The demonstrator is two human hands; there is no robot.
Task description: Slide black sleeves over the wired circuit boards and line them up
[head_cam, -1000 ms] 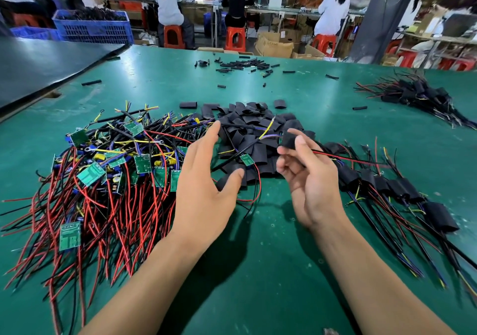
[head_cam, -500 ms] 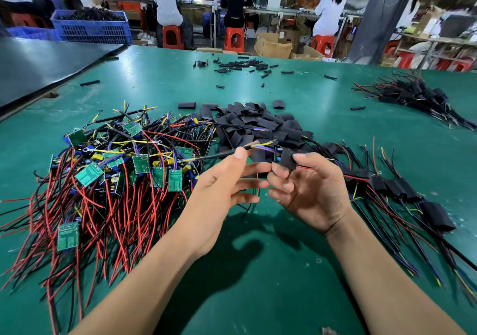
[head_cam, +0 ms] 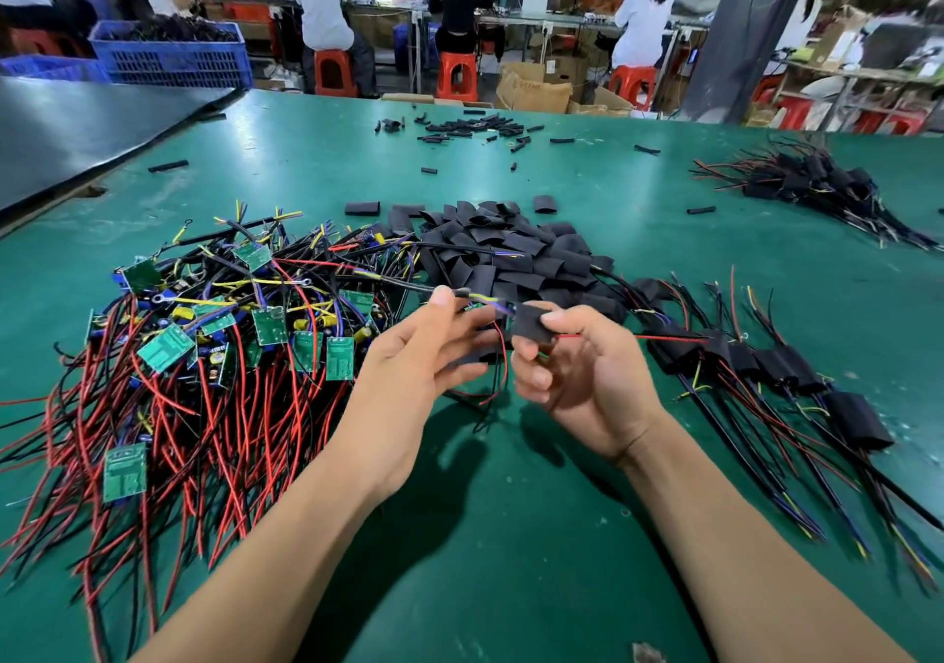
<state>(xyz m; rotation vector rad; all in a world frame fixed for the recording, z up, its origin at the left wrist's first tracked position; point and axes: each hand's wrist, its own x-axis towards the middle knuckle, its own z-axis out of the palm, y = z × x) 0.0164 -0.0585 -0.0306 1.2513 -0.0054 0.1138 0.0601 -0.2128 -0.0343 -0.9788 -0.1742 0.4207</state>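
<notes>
A heap of green circuit boards (head_cam: 168,345) with red and black wires lies at the left of the green table (head_cam: 511,534). Behind my hands sits a pile of loose black sleeves (head_cam: 511,253). My left hand (head_cam: 424,361) pinches a wired circuit board (head_cam: 477,307) by its wires, mostly hidden by my fingers. My right hand (head_cam: 577,376) pinches a black sleeve (head_cam: 534,327) at the board's end, with a red wire running through it to the right. A row of sleeved boards (head_cam: 776,366) lies to the right.
Another bundle of sleeved boards (head_cam: 817,182) lies far right. Small black tube pieces (head_cam: 470,128) are scattered at the table's far side. A dark panel (head_cam: 76,131) covers the far left corner. People sit on red stools beyond the table.
My left hand left the board heap, picked up a wired board and lifted it toward my right hand. The sleeve in my right hand now meets the board's end.
</notes>
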